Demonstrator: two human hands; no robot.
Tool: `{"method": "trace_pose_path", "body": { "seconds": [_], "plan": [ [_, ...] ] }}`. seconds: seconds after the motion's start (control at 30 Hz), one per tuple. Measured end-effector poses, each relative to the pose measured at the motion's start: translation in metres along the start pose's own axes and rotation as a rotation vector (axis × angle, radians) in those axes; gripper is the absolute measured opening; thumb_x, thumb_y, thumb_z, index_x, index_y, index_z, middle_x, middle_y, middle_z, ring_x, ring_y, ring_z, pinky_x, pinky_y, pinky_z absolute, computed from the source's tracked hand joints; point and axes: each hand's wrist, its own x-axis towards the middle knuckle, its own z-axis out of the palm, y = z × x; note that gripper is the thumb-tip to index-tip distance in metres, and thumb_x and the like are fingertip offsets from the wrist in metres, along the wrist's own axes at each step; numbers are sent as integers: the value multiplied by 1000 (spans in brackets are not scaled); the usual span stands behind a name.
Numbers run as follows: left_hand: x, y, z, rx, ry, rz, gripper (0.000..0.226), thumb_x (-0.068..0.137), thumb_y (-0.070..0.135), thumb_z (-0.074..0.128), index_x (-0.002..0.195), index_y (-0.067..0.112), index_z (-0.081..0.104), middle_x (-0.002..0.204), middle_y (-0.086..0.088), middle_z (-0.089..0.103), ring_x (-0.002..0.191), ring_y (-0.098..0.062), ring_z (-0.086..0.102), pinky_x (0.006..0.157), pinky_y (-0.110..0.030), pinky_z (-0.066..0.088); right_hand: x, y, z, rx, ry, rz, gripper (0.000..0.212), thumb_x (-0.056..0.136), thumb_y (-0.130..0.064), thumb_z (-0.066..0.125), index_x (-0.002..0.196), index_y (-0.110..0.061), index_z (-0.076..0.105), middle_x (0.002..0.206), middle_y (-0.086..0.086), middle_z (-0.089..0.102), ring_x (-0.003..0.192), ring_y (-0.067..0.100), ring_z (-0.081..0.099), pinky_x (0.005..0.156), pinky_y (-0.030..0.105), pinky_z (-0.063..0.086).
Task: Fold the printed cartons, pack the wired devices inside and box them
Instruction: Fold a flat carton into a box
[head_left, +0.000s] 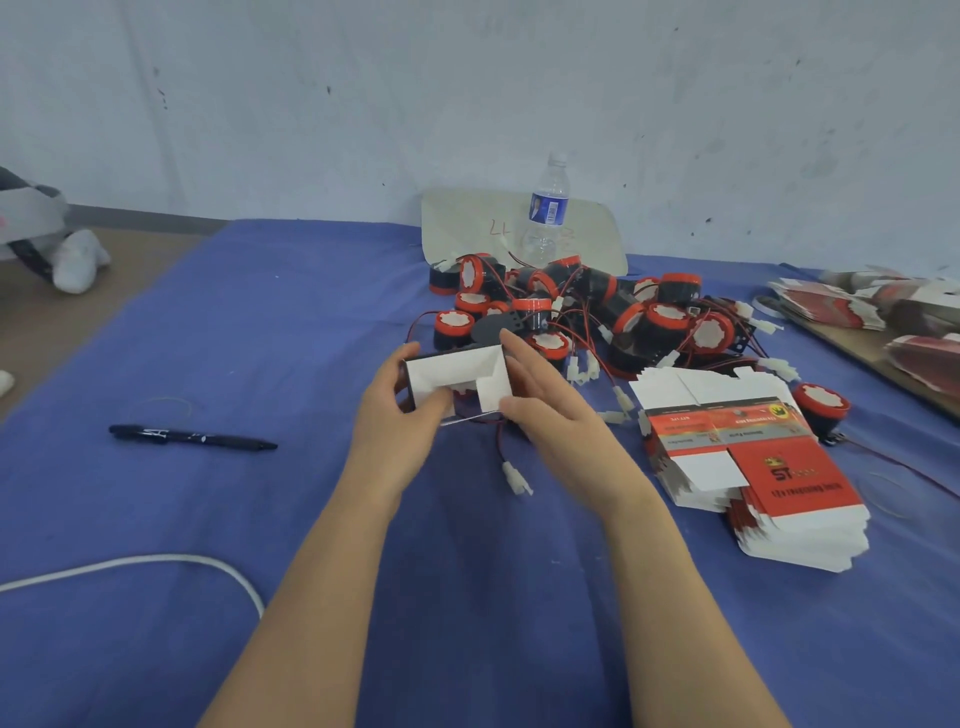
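Head view: both hands meet over the blue-covered tabletop (291, 322), a little in front of the pile of wired devices (571, 306). Between them is a partly folded carton (457, 371), its white inner flaps facing the camera.

The left hand (400, 410) has a narrow grip on the carton's left end, with the thumb curled onto the front flap and the fingers wrapped behind the edge. The right hand (550, 410) is wide, its fingers straight and lying along the carton's right side, with the thumb touching the lower flap. A red-and-black wire runs out from under the carton to a white connector (514, 478) lying on the cloth. I cannot tell whether a device sits inside.

The stack of flat cartons (753, 467) lies just right of the right wrist, with a single device (821, 405) beside its far corner. A water bottle (548, 208) stands behind the pile, near the wall.

Bare cloth spreads to the left and toward the person, carrying a black marker (192, 436) and a white cable (156, 561). The cloth's left edge runs diagonally, well apart from the hands.
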Motion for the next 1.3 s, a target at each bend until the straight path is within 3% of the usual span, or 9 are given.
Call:
{"method": "trace_pose_path", "body": {
  "seconds": [0.17, 0.3, 0.37, 0.47, 0.7, 0.87, 1.03, 1.13, 1.3],
  "plan": [
    [-1, 7, 3, -166, -6, -47, 41, 93, 11, 54, 115, 44, 49, 116, 17, 62, 111, -7, 58, 95, -29, 48, 3, -2, 14, -21, 91, -82, 40, 96, -10, 53, 130, -32, 49, 126, -17, 60, 117, -3, 55, 87, 13, 46],
    [0, 10, 10, -274, -73, -38, 42, 95, 10, 38, 106, 46, 56, 98, 25, 67, 87, 10, 64, 68, -10, 50, 8, 1, 28, -142, 360, -138, 37, 98, -23, 50, 135, -16, 51, 128, -6, 61, 113, -3, 56, 90, 11, 44],
    [-2, 11, 14, -265, -98, -27, 42, 96, 11, 37, 119, 41, 54, 111, 20, 66, 98, 6, 63, 79, -14, 51, 8, 0, 29, -187, 414, -143, 39, 99, -25, 48, 136, -16, 50, 128, -5, 60, 113, -2, 55, 89, 10, 44],
    [-5, 10, 15, -246, -86, 12, 44, 96, 10, 38, 120, 46, 50, 120, 20, 61, 113, 0, 56, 100, -27, 45, 9, -2, 27, 69, 351, -113, 30, 100, -13, 47, 128, -17, 55, 119, -7, 64, 105, -3, 60, 78, 12, 49],
    [-7, 5, 19, -101, -128, 160, 62, 95, -1, 40, 113, 58, 39, 112, 43, 50, 101, 26, 48, 80, 0, 40, 8, 1, 17, 322, 354, 78, 42, 92, 5, 49, 128, -17, 53, 112, 2, 66, 93, 13, 64, 77, 25, 54],
    [-7, 4, 18, 13, -81, 340, 64, 87, -11, 40, 117, 45, 45, 144, 2, 41, 139, -15, 36, 107, -33, 42, 7, -1, 17, 275, 379, 60, 45, 90, 7, 51, 122, -24, 56, 106, 4, 65, 91, 17, 63, 77, 28, 56],
    [-11, 4, 19, 29, -6, 457, 55, 86, -14, 42, 102, 38, 50, 149, 11, 17, 143, 7, 8, 84, 1, 37, 5, -5, 16, 189, 391, 46, 40, 90, 3, 54, 119, -24, 58, 107, 5, 68, 94, 20, 64, 86, 40, 53],
    [-10, 4, 20, 37, -31, 441, 47, 90, -10, 45, 91, 36, 54, 147, 12, 19, 142, -4, 24, 81, 1, 37, 5, -5, 15, 204, 383, 47, 39, 90, 1, 54, 121, -22, 58, 107, 6, 68, 91, 19, 64, 83, 38, 54],
    [-13, 7, 17, -10, -196, 342, 26, 88, 19, 52, 76, 35, 68, 134, 23, 41, 124, 17, 39, 87, -7, 42, 5, -5, 9, 252, 424, 81, 37, 91, 0, 54, 119, -23, 60, 97, -1, 71, 83, 18, 64, 78, 34, 55]
  ]
}}
